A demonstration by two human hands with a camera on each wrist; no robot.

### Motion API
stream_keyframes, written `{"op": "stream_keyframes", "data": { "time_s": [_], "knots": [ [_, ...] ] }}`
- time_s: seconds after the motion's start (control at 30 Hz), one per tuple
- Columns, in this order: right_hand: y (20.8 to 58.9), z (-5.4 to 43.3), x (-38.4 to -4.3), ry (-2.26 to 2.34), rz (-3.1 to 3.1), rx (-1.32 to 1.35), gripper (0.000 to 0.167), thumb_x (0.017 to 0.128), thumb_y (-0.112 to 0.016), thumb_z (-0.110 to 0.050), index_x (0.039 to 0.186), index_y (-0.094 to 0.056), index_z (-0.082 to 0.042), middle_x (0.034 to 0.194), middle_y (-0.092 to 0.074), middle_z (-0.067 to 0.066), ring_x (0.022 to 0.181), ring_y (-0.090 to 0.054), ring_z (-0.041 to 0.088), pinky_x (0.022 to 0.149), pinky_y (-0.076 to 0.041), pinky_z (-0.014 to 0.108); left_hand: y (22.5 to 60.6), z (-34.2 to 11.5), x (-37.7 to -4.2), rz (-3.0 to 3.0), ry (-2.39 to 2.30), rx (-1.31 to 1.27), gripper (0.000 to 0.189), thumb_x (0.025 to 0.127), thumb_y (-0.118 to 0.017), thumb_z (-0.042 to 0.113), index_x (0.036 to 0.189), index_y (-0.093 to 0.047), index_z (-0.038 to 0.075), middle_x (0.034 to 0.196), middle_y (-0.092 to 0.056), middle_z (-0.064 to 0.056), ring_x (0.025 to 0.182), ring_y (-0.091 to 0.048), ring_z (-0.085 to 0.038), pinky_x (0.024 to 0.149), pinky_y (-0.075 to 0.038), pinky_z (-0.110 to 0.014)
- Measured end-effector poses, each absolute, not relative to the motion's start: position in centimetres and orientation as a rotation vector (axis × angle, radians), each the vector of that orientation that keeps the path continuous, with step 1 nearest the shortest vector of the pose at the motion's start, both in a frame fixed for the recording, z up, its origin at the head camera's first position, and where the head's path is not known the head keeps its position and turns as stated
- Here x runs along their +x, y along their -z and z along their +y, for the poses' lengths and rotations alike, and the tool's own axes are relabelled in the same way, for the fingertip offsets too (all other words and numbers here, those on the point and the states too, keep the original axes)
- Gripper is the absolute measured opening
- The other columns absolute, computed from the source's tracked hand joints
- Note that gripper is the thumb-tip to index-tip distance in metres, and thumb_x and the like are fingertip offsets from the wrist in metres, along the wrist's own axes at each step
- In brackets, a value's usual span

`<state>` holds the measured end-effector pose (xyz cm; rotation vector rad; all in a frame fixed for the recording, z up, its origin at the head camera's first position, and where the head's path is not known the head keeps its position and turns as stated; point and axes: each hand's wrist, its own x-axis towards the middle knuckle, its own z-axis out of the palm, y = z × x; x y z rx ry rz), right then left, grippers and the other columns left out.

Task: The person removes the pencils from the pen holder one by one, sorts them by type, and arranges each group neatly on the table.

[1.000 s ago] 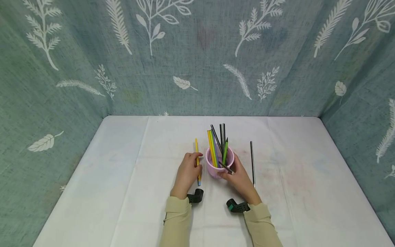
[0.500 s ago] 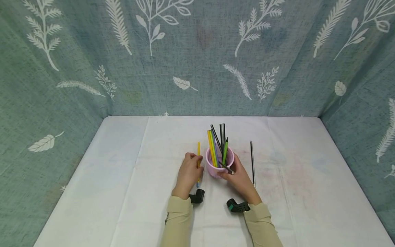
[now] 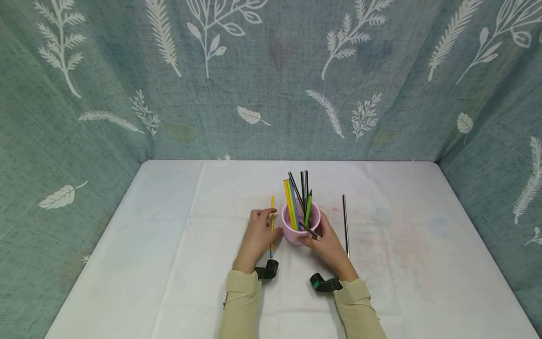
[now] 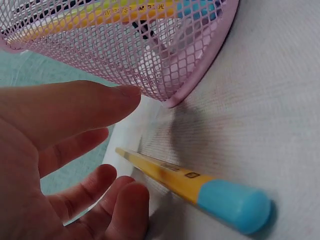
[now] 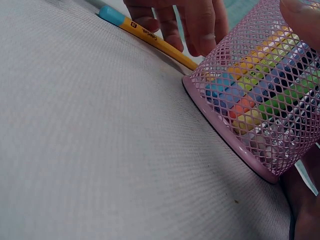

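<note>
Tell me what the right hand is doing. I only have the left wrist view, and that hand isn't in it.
Observer: In the head view, the right hand holds the pink mesh cup from the cup's right side.
Operator: Report anything lying beyond that hand.
Observer: A slim black stick, probably a pencil, lies on the white table to the hand's right.
Operator: Describe the tops in the cup; mine are cut off.
Observer: A green pencil stands in it with its dark, sharpened tip up.

Curtained booth, white table
</note>
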<state>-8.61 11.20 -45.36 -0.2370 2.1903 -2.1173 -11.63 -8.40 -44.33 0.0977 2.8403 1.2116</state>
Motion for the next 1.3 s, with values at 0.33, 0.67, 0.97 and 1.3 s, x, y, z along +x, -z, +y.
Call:
{"op": "stream_keyframes", "data": {
  "time_s": [0.33, 0.67, 0.97, 1.3],
  "knots": [
    [47.0, 11.3, -8.9, 2.108, 2.231, -0.295, 0.084, 0.071, -0.075, -0.018, 0.138, -0.027, -0.031, 0.134, -0.04, 0.001, 0.12, -0.04, 0.021, 0.095, -0.034, 0.037, 43.4, -8.5, -11.7, 2.854, -1.518, 0.245, 0.038, 0.079, -0.065, 0.013, 0.115, -0.057, 0.018, 0.112, -0.048, 0.002, 0.099, -0.05, -0.017, 0.074, -0.048, -0.029],
    [46.9, 11.2, -8.9, 2.077, 2.244, -0.248, 0.083, 0.07, -0.076, -0.02, 0.137, -0.03, -0.033, 0.133, -0.042, 0.004, 0.118, -0.042, 0.019, 0.092, -0.038, 0.037, 43.9, -8.4, -11.8, 2.598, -1.657, 0.565, 0.05, 0.082, -0.054, 0.004, 0.128, -0.045, 0.02, 0.121, -0.048, 0.006, 0.107, -0.049, -0.011, 0.083, -0.045, -0.026],
    [46.9, 11.5, -8.9, 2.061, 2.296, -0.256, 0.078, 0.073, -0.074, -0.021, 0.137, -0.032, -0.034, 0.132, -0.043, 0.001, 0.114, -0.045, 0.021, 0.086, -0.042, 0.034, 41.4, -8.0, -10.7, 2.307, -1.713, 0.76, 0.067, 0.079, -0.054, -0.004, 0.139, -0.024, 0.006, 0.137, -0.033, -0.013, 0.122, -0.035, -0.033, 0.094, -0.034, -0.047],
    [47.2, 11.7, -8.9, 2.113, 2.257, -0.4, 0.072, 0.08, -0.067, -0.02, 0.14, -0.028, -0.029, 0.137, -0.038, 0.001, 0.12, -0.041, 0.021, 0.092, -0.038, 0.03, 42.6, -7.3, -11.2, 2.342, -1.7, 0.611, 0.095, 0.07, -0.077, 0.023, 0.141, -0.013, 0.034, 0.139, -0.029, 0.004, 0.118, -0.04, -0.017, 0.094, -0.036, -0.038]
  ]
}}
